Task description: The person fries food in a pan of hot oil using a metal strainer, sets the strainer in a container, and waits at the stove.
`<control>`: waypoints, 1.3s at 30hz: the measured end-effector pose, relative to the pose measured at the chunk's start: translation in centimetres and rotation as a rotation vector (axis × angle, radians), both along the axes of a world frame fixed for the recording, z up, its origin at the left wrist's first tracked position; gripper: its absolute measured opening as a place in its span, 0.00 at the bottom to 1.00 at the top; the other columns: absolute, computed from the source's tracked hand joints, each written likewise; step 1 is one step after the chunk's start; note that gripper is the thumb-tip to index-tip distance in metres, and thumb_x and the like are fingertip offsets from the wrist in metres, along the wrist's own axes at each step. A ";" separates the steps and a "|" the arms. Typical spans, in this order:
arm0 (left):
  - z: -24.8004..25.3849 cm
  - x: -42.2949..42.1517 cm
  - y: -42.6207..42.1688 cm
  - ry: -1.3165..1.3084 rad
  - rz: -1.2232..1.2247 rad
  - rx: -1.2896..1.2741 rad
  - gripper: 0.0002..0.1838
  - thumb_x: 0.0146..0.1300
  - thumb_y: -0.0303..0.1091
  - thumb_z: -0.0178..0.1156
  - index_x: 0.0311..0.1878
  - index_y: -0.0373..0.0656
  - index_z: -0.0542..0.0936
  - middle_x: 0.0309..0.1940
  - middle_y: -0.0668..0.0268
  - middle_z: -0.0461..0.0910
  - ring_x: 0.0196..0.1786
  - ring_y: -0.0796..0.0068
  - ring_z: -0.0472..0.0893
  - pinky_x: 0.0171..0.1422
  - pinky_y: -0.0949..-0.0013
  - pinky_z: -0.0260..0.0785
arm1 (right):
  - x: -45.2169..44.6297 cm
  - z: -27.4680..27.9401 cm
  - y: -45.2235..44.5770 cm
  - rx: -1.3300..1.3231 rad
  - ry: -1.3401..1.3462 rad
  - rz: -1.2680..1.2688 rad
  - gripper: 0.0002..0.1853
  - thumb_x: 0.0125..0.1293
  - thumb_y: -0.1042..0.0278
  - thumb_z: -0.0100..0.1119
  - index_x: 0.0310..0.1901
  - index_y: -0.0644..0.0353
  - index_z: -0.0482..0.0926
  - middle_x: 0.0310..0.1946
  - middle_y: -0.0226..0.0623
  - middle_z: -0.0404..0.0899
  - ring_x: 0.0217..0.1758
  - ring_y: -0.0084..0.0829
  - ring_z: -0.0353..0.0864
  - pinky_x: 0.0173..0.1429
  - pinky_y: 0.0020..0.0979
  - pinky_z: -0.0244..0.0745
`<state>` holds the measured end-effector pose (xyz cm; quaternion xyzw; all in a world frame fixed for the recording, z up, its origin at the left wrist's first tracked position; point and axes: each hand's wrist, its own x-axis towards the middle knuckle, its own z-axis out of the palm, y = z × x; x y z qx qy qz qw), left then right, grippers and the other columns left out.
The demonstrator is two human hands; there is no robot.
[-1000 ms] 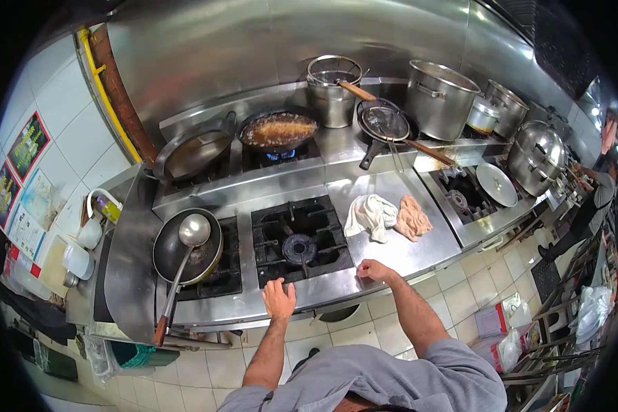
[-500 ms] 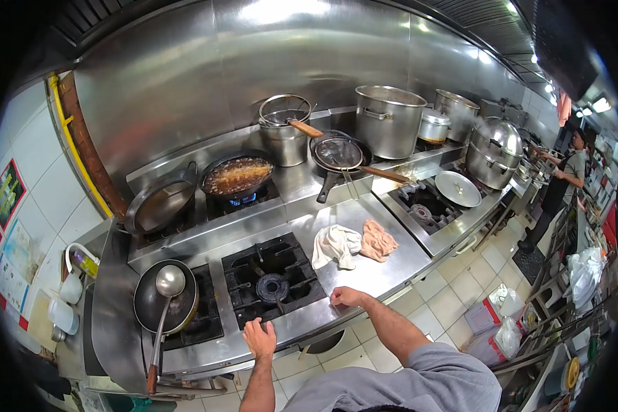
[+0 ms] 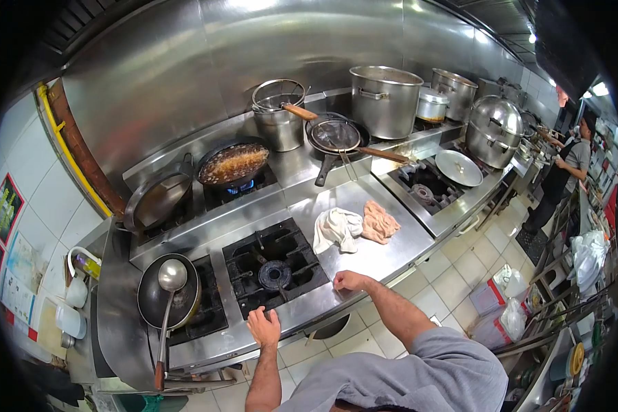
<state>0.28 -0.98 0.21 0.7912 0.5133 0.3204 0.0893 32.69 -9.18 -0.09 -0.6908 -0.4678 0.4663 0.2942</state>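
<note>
My left hand rests at the front edge of the stove with its fingers apart and nothing in it. Just beyond it sits an unlit burner with a black grate. At the same edge, farther right, my right hand is curled into a loose fist, and no object shows in it. A white cloth and a pinkish cloth lie crumpled on the steel top beyond that hand. To the left, a wok on the front burner holds a long-handled ladle.
Dark food bubbles in a pan over a blue flame at the back. Beside it are a second pan, a strainer on a skillet, and a large stockpot. A person stands at the far right.
The view has shifted slightly, and the foam in the frying pan looks different. Both hands stay at the stove edge in nearly the same pose.
</note>
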 end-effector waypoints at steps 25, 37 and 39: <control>-0.1 0.2 0.1 0.003 0.012 -0.017 0.18 0.54 0.41 0.61 0.46 0.43 0.74 0.41 0.59 0.71 0.50 0.58 0.69 0.54 0.57 0.59 | 0.0 0.3 0.0 -0.003 -0.042 0.010 0.11 0.52 0.62 0.63 0.33 0.58 0.78 0.27 0.30 0.78 0.32 0.26 0.73 0.39 0.30 0.69; -0.6 0.0 0.3 -0.033 0.007 0.011 0.18 0.54 0.41 0.61 0.46 0.43 0.74 0.41 0.58 0.71 0.49 0.56 0.70 0.52 0.56 0.60 | 0.2 -0.8 0.2 0.033 -0.024 0.000 0.09 0.56 0.62 0.63 0.32 0.59 0.78 0.28 0.30 0.78 0.33 0.24 0.74 0.41 0.28 0.70; -0.6 0.0 0.3 -0.029 0.011 0.018 0.18 0.54 0.41 0.62 0.46 0.43 0.74 0.40 0.59 0.70 0.49 0.57 0.70 0.52 0.56 0.60 | 0.3 -1.0 0.2 0.033 0.005 0.012 0.09 0.56 0.62 0.62 0.32 0.59 0.78 0.27 0.30 0.78 0.33 0.24 0.73 0.41 0.28 0.70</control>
